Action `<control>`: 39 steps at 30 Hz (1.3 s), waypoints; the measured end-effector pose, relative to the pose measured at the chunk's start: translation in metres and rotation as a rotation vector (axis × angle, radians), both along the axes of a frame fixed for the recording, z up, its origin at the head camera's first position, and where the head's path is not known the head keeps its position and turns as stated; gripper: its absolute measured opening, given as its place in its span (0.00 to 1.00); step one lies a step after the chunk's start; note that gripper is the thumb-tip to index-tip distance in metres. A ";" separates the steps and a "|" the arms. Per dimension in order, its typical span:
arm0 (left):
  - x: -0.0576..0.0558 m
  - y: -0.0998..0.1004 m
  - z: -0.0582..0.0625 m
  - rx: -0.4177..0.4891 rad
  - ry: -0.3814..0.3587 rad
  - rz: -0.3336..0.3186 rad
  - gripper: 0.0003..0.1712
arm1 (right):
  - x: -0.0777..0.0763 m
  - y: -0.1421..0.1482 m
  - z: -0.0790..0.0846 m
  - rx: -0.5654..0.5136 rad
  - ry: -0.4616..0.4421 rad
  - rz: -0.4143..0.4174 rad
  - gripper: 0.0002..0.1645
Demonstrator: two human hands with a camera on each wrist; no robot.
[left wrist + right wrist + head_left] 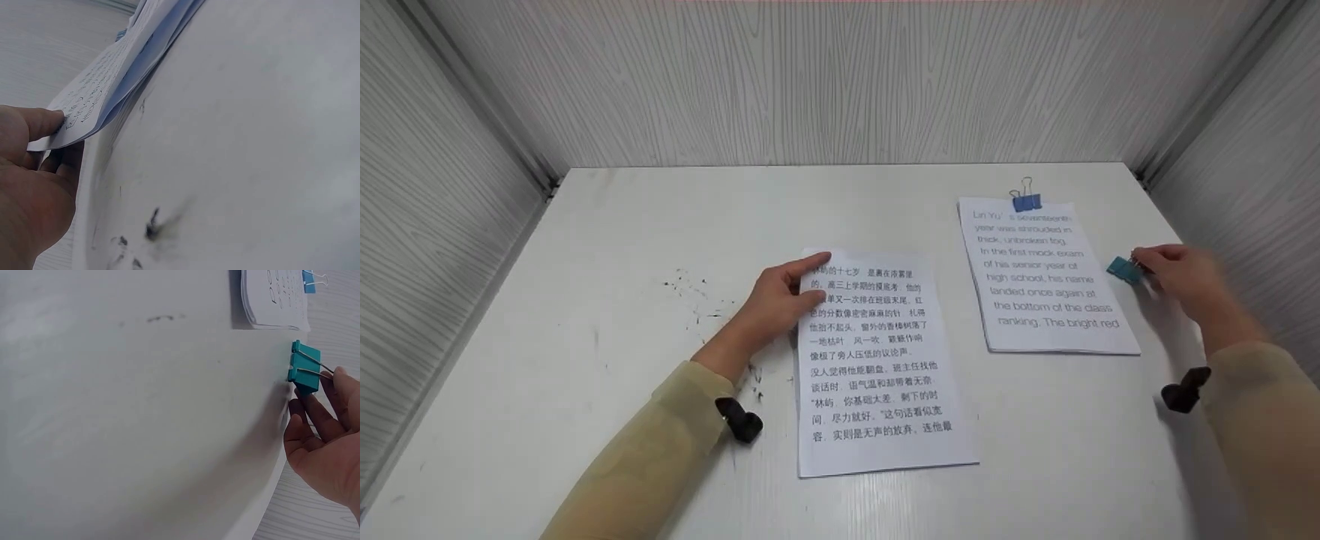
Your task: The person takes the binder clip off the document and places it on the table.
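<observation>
When seen from the head, grips a paper pile (877,375) mid-table with left hand (780,296), pinches a green clip (1126,269) with right hand (1181,277) beside another pile (1050,300). From left wrist, shows fingers (67,164) under the paper. From right wrist, shows two wire handles (316,362). Has dark smudges (758,394) on the white table (697,217), streaky grey walls (840,82) around.

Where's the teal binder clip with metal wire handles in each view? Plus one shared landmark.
Head: right side, mid-height; the teal binder clip with metal wire handles is held by the right hand.
Left wrist: not visible.
Right wrist: right side, upper half, at the fingertips.
Shared landmark: the flat white tabletop with dark marks, in all three views.
</observation>
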State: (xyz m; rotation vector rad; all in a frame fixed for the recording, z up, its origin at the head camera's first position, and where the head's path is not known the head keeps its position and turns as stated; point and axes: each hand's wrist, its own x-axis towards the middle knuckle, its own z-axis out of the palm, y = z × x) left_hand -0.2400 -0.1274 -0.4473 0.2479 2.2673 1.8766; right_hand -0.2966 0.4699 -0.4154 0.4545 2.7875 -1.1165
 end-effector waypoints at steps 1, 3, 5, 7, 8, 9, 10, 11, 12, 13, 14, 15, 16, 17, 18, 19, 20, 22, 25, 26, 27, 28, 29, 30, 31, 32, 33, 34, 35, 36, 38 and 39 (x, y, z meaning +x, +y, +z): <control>0.000 0.000 0.000 0.000 0.002 -0.003 0.35 | 0.000 0.001 -0.001 0.008 -0.001 -0.002 0.47; 0.000 0.000 -0.001 -0.004 0.004 -0.007 0.35 | 0.000 0.001 -0.001 0.016 -0.007 -0.008 0.46; -0.001 0.001 -0.001 -0.010 0.006 -0.008 0.35 | -0.001 0.000 -0.001 0.020 -0.011 -0.007 0.46; -0.001 0.001 -0.002 -0.014 0.005 -0.009 0.35 | -0.001 -0.001 -0.001 0.012 -0.018 -0.005 0.46; -0.002 0.001 -0.002 -0.015 0.005 -0.009 0.35 | -0.001 -0.002 -0.001 0.009 -0.023 -0.007 0.46; -0.002 0.001 -0.002 -0.021 0.007 -0.009 0.35 | -0.001 -0.002 -0.001 0.005 -0.029 -0.010 0.46; -0.002 0.001 -0.002 -0.027 0.008 -0.009 0.35 | -0.001 -0.002 0.000 0.002 -0.033 -0.010 0.46; -0.003 0.002 -0.002 -0.033 0.010 -0.011 0.35 | -0.001 -0.002 0.000 -0.003 -0.037 -0.011 0.46; -0.003 0.002 -0.002 -0.038 0.011 -0.012 0.35 | 0.000 -0.002 0.000 -0.012 -0.041 -0.013 0.46; -0.004 0.002 -0.001 -0.046 0.013 -0.014 0.35 | 0.000 -0.002 0.001 -0.017 -0.044 -0.014 0.47; -0.004 0.002 -0.001 -0.055 0.016 -0.017 0.35 | 0.000 -0.002 0.002 -0.024 -0.043 -0.015 0.47; -0.004 0.002 -0.001 -0.066 0.018 -0.021 0.35 | 0.001 -0.002 0.003 -0.029 -0.044 -0.017 0.48; -0.005 0.002 -0.001 -0.079 0.019 -0.026 0.36 | 0.002 -0.003 0.005 -0.033 -0.038 -0.017 0.49; -0.005 0.001 -0.001 -0.094 0.021 -0.030 0.36 | 0.003 -0.005 0.007 -0.037 -0.030 -0.020 0.49; -0.006 0.001 0.000 -0.116 0.022 -0.031 0.36 | 0.004 -0.007 0.010 -0.037 -0.019 -0.020 0.50; -0.006 0.000 0.000 -0.140 0.023 -0.032 0.37 | 0.004 -0.011 0.013 -0.034 -0.004 -0.016 0.51; -0.007 0.000 0.000 -0.169 0.026 -0.029 0.37 | 0.006 -0.015 0.016 -0.033 0.015 -0.011 0.51; -0.008 -0.002 0.002 -0.245 0.034 -0.018 0.38 | 0.007 -0.027 0.023 -0.012 0.058 0.013 0.51; -0.008 -0.006 0.004 -0.360 0.057 0.010 0.39 | 0.008 -0.049 0.033 0.035 0.140 0.081 0.48; -0.009 -0.007 0.005 -0.408 0.074 0.020 0.39 | 0.009 -0.058 0.036 0.049 0.161 0.104 0.47; -0.008 -0.008 0.007 -0.455 0.094 0.026 0.39 | 0.010 -0.068 0.039 0.069 0.181 0.127 0.46; -0.008 -0.008 0.009 -0.506 0.117 0.034 0.39 | 0.011 -0.078 0.041 0.087 0.200 0.153 0.45; -0.007 -0.008 0.010 -0.560 0.140 0.040 0.40 | 0.013 -0.088 0.044 0.107 0.219 0.179 0.44; -0.005 -0.008 0.012 -0.620 0.169 0.047 0.39 | 0.015 -0.098 0.046 0.128 0.227 0.204 0.44; -0.003 -0.007 0.013 -0.685 0.201 0.055 0.39 | 0.018 -0.109 0.047 0.148 0.233 0.232 0.43; -0.001 -0.006 0.015 -0.746 0.231 0.063 0.39 | 0.021 -0.119 0.049 0.164 0.234 0.262 0.43; 0.002 -0.005 0.017 -0.800 0.256 0.069 0.39 | 0.024 -0.129 0.050 0.188 0.238 0.294 0.42; 0.005 -0.003 0.019 -0.852 0.278 0.077 0.40 | 0.028 -0.139 0.050 0.212 0.243 0.329 0.42; 0.008 -0.001 0.021 -0.893 0.298 0.080 0.40 | 0.032 -0.148 0.050 0.229 0.248 0.366 0.42; 0.013 0.001 0.023 -0.932 0.316 0.076 0.40 | 0.036 -0.157 0.049 0.244 0.249 0.400 0.42; 0.023 0.006 0.029 -0.990 0.342 0.052 0.41 | 0.046 -0.175 0.046 0.276 0.259 0.473 0.42; 0.028 0.009 0.031 -1.015 0.350 0.032 0.42 | 0.050 -0.183 0.044 0.291 0.264 0.511 0.43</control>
